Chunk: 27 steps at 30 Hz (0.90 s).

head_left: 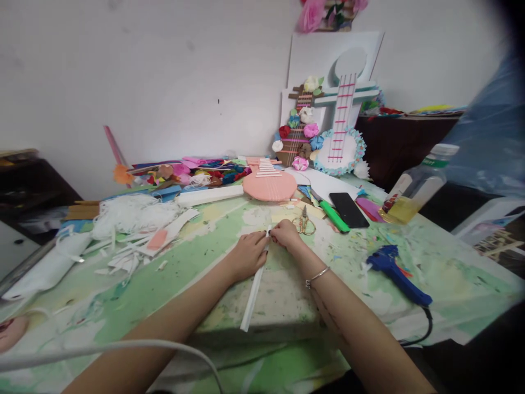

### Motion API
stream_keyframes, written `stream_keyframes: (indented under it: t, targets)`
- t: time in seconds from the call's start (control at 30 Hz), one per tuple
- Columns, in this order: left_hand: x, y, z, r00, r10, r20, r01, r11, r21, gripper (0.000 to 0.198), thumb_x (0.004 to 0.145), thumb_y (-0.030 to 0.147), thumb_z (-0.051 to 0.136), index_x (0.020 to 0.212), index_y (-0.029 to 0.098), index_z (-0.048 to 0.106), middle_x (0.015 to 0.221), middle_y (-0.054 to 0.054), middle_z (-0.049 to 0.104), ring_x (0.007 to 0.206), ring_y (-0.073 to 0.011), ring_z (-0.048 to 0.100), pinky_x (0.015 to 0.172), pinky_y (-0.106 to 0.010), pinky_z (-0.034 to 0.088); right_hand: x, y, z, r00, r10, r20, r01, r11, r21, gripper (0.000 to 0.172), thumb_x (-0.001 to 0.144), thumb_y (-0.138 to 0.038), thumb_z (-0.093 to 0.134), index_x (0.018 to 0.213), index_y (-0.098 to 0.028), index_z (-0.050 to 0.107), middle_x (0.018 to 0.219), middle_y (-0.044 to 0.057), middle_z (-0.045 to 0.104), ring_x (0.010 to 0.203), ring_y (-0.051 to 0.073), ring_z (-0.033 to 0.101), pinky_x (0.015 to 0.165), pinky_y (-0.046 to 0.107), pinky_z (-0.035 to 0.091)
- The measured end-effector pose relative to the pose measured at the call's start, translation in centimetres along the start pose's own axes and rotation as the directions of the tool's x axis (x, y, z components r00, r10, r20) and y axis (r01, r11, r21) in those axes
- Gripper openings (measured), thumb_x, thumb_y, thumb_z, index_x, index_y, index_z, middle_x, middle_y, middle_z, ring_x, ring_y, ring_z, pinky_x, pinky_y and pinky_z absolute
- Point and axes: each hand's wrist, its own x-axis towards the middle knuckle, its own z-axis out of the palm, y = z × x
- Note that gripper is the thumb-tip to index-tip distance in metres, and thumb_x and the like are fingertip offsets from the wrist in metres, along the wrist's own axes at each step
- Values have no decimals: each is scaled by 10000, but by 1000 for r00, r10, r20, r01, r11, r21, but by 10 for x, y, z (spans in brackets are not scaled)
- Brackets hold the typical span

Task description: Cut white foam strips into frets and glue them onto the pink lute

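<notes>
Your left hand (248,256) and right hand (286,235) meet over a white strip (253,303), narrow, straight and creased lengthwise, lying at the near middle of the table (340,268). The left fingers and thumb are closed on its far half; the right fingertips are pinched together on it close to its far end. The strip's near end slants slightly left and reaches the table's near edge.

The table covering is green and cream, blotched and stained. Far of your hands lies a smooth, rounded pink guitar (269,187) with white crossbars. Just beyond the right hand are scissors (304,223) with looped handles; farther right lie a bright green knife (334,216) and a flat black phone (349,209). At left, flat, angular scraps (131,251) lie near a fluffy heap of white shreds (129,213).

Open surface runs on the left between your left forearm and the scraps, and on the right from your right forearm to the hard blue glue gun (400,276). A pale cable (159,343) crosses the near left, over your left forearm.
</notes>
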Motion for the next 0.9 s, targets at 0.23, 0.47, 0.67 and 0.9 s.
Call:
stream_keyframes:
  t: [0.23, 0.47, 0.67, 0.9]
  targets:
    - [1, -1, -3, 1000, 22, 18, -23, 1000, 21, 359, 843, 182, 405, 1175, 109, 522, 1286, -156, 527, 1175, -266, 485, 956, -435, 414, -3, -4, -3, 1000, -15, -12, 15, 1000, -10, 164, 665, -174, 554, 565, -134, 678, 505, 77, 654, 548, 160, 629, 511, 202, 397]
    - [2, -3, -2, 999, 35, 17, -35, 999, -4, 341, 825, 186, 424, 1145, 138, 531, 1269, -158, 538, 1194, -266, 477, 964, -443, 408, -5, -5, -2, 999, -30, -29, 29, 999, -38, 171, 680, -191, 548, 617, -128, 694, 562, 92, 683, 615, 170, 648, 542, 200, 405]
    - [4, -5, -6, 997, 45, 66, -44, 999, -20, 343, 812, 200, 432, 1138, 139, 522, 1259, -159, 540, 1192, -271, 474, 972, -446, 398, -7, -7, -5, 999, -35, -27, 33, 998, -57, 171, 696, -196, 556, 636, -126, 700, 574, 100, 688, 630, 179, 655, 549, 202, 413]
    - [5, -8, -13, 988, 92, 127, -90, 996, -23, 343, 821, 200, 407, 1142, 150, 518, 1248, -147, 552, 1215, -273, 453, 1001, -446, 363, -8, -7, -6, 998, -58, -26, 56, 996, -75, 177, 714, -196, 556, 669, -118, 708, 584, 101, 691, 655, 182, 659, 568, 202, 414]
